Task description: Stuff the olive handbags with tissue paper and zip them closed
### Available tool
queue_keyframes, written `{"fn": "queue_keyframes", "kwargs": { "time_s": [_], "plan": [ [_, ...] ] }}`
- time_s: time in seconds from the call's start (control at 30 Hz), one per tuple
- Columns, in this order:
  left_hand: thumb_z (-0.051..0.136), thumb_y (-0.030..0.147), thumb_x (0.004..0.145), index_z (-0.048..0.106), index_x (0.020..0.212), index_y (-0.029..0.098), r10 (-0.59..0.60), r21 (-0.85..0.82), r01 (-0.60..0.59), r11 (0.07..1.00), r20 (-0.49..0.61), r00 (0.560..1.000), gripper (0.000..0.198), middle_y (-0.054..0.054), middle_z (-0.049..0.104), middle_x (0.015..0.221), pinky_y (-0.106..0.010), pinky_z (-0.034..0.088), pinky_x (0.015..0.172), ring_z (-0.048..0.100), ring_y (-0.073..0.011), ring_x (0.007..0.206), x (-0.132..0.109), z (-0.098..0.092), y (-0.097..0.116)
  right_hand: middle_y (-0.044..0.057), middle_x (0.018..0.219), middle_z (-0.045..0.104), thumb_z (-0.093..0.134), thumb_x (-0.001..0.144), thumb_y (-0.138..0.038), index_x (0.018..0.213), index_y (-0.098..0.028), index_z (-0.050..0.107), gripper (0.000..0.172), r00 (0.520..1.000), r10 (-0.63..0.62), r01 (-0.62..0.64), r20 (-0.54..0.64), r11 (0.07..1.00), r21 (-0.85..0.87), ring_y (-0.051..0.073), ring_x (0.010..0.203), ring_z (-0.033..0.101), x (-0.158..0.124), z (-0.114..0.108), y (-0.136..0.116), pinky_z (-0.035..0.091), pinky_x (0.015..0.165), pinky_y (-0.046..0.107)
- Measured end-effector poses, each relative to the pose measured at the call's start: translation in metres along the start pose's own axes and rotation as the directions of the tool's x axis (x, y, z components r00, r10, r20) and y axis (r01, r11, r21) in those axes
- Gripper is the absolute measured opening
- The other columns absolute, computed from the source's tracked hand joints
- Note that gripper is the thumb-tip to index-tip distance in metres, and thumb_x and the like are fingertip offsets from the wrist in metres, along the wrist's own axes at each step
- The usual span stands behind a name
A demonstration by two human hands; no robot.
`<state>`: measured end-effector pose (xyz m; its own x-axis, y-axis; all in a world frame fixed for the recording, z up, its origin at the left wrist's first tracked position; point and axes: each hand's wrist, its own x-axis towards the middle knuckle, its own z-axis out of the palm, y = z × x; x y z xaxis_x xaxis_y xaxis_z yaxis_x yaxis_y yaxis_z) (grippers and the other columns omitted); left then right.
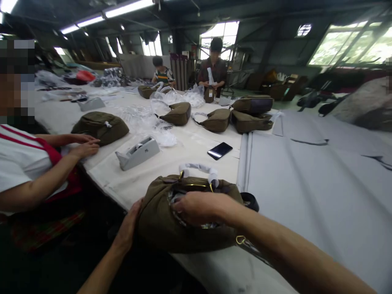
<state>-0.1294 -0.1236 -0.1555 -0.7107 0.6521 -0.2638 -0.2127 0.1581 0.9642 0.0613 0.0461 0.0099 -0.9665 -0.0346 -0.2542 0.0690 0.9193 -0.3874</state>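
Observation:
An olive-brown handbag [156, 220] sits at the table's front edge, its gold-trimmed mouth open and patterned lining showing. Its handle [199, 168] stands up, wrapped in white material. My left hand [131, 224] lies along the bag's left side with fingers stretched out against the cloth. Inside the mouth is my right hand [196, 207], its fingers curled and their tips hidden, so what they hold cannot be made out. A gold ring [240, 240] with a strap hangs at the bag's right end. Behind that end shows a black round object [250, 201].
A grey tape dispenser [141, 153] and a phone [220, 150] lie beyond the bag. Several olive bags, one of them [216, 120] nearby, stand farther back with clear plastic [137, 122]. At left, a co-worker's hands [87, 147] touch another bag [101, 127]. Grey sheeting [306, 183] covers the right.

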Motion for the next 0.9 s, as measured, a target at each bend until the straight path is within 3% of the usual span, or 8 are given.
{"fn": "queue_keyframes", "kwargs": {
  "time_s": [0.07, 0.13, 0.2, 0.33, 0.43, 0.6, 0.8, 0.9],
  "plan": [
    [0.049, 0.062, 0.079, 0.053, 0.119, 0.020, 0.061, 0.098, -0.054, 0.994, -0.074, 0.995, 0.058, -0.009, 0.053, 0.131, -0.048, 0.032, 0.108, 0.046, -0.0307, 0.123, -0.004, -0.009, 0.014, 0.000, 0.089, 0.068, 0.046, 0.082, -0.010, 0.108, -0.019, 0.061, 0.031, 0.980, 0.043, 0.003, -0.192, 0.973, 0.230, 0.011, 0.074, 0.061, -0.067, -0.027, 0.017, 0.048, 0.069, 0.018],
    [0.049, 0.061, 0.079, 0.056, 0.114, 0.021, 0.230, 0.250, -0.187, 0.950, -0.155, 0.961, 0.053, -0.007, 0.057, 0.124, -0.048, 0.032, 0.108, 0.049, -0.0306, 0.119, -0.015, -0.010, 0.037, 0.002, 0.087, 0.066, 0.043, 0.082, -0.010, 0.101, -0.017, 0.061, 0.027, 0.859, 0.264, -0.171, -0.438, 0.955, 0.241, 0.012, 0.076, 0.061, -0.127, -0.031, 0.043, 0.048, 0.069, 0.020],
    [0.048, 0.054, 0.082, 0.057, 0.110, 0.026, 0.448, 0.451, -0.346, 0.822, -0.139, 0.883, 0.040, -0.001, 0.059, 0.118, -0.046, 0.032, 0.108, 0.051, -0.0278, 0.116, -0.031, 0.000, 0.063, 0.006, 0.095, 0.066, 0.048, 0.077, -0.007, 0.098, -0.016, 0.063, 0.027, 0.870, 0.354, -0.316, -0.344, 0.935, 0.161, 0.016, 0.084, 0.062, -0.165, -0.007, 0.075, 0.049, 0.079, 0.026],
    [0.048, 0.034, 0.088, 0.058, 0.106, 0.026, 0.698, 0.570, -0.738, 0.360, 0.361, 0.619, 0.022, -0.001, 0.061, 0.109, -0.035, 0.044, 0.096, 0.057, -0.0202, 0.104, -0.064, 0.049, 0.100, 0.018, 0.144, 0.034, 0.065, 0.071, -0.010, 0.123, -0.019, 0.055, 0.054, 0.874, 0.460, -0.476, -0.157, 0.874, -0.092, 0.031, 0.130, 0.038, -0.172, 0.071, 0.125, 0.039, 0.102, 0.046],
    [0.056, 0.034, 0.084, 0.058, 0.110, 0.021, 0.502, 0.490, -0.864, 0.116, 0.722, 0.476, 0.028, -0.006, 0.063, 0.109, -0.042, 0.042, 0.095, 0.057, -0.0233, 0.103, -0.080, 0.085, 0.106, 0.019, 0.146, 0.030, 0.069, 0.072, -0.013, 0.112, -0.016, 0.061, 0.041, 0.880, 0.453, -0.473, -0.139, 0.858, -0.201, 0.032, 0.133, 0.032, -0.165, 0.102, 0.134, 0.044, 0.099, 0.045],
    [0.062, 0.043, 0.079, 0.062, 0.081, 0.016, 0.228, 0.547, -0.835, -0.062, 0.822, 0.522, 0.027, -0.005, 0.064, 0.078, -0.054, 0.035, 0.098, 0.061, -0.0232, 0.080, -0.090, 0.096, 0.087, 0.014, 0.124, 0.056, 0.065, 0.071, -0.011, 0.084, -0.016, 0.062, 0.014, 0.858, 0.268, -0.451, -0.438, 0.802, -0.392, 0.035, 0.121, 0.048, -0.210, 0.087, 0.086, 0.059, 0.069, 0.037],
    [0.049, 0.030, 0.086, 0.051, 0.067, 0.017, 0.450, 0.358, -0.915, -0.186, 0.859, 0.245, 0.024, -0.002, 0.055, 0.063, -0.035, 0.044, 0.063, 0.052, -0.0177, 0.062, -0.081, 0.092, 0.057, 0.005, 0.107, 0.064, 0.037, 0.090, -0.007, 0.094, -0.021, 0.062, 0.029, 0.723, -0.353, -0.091, -0.594, 0.803, -0.588, 0.021, 0.131, 0.036, -0.179, 0.044, -0.018, 0.030, 0.110, 0.044],
    [0.046, 0.021, 0.085, 0.054, 0.072, 0.016, 0.607, 0.284, -0.945, -0.161, 0.784, 0.132, 0.015, -0.004, 0.058, 0.067, -0.034, 0.045, 0.065, 0.054, -0.0178, 0.066, -0.083, 0.089, 0.051, 0.003, 0.105, 0.063, 0.043, 0.093, -0.018, 0.092, -0.020, 0.061, 0.018, 0.782, -0.425, 0.186, -0.456, 0.857, -0.481, 0.021, 0.131, 0.033, -0.109, 0.038, -0.025, 0.026, 0.112, 0.047]
  ]
}}
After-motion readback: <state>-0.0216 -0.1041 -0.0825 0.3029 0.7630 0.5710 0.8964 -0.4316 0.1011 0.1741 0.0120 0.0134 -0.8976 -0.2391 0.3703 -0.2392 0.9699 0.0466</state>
